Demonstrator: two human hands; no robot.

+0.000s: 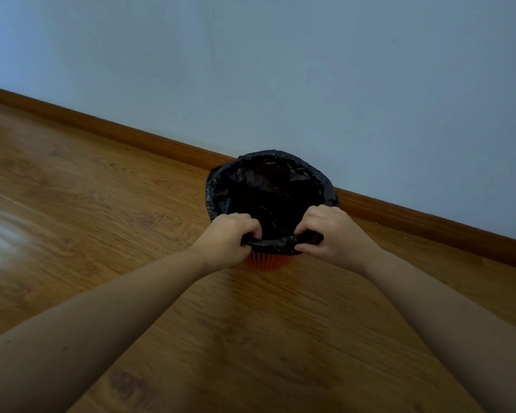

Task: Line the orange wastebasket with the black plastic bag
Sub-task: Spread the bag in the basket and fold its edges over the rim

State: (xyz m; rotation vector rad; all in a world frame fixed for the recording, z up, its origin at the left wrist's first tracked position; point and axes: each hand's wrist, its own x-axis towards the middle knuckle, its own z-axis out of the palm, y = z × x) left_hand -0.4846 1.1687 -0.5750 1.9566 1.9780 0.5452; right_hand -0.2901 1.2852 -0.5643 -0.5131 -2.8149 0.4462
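Wastebasket, orange, mesh-sided: was stood on wooden floor, close to baseboard and pale wall. Only a low strip of orange mesh was seen at near side, below the bag's edge.

Black plastic bag: was seated inside basket w/ mouth spread open; edge was folded outward over rim all round, crinkled, overhang seen at left, far and right sides. Near edge was bunched into a roll betw. the 2 hands.

Left hand: was placed at near-left of rim, fingers curled over rolled bag edge, thumb beneath; bag was gripped.

Right hand: was placed at near-right of rim, fingers curled over same edge, thumb under; bag was gripped.

Both forearms were bare and extended from lower corners. Glare patch was noted on floor at left.
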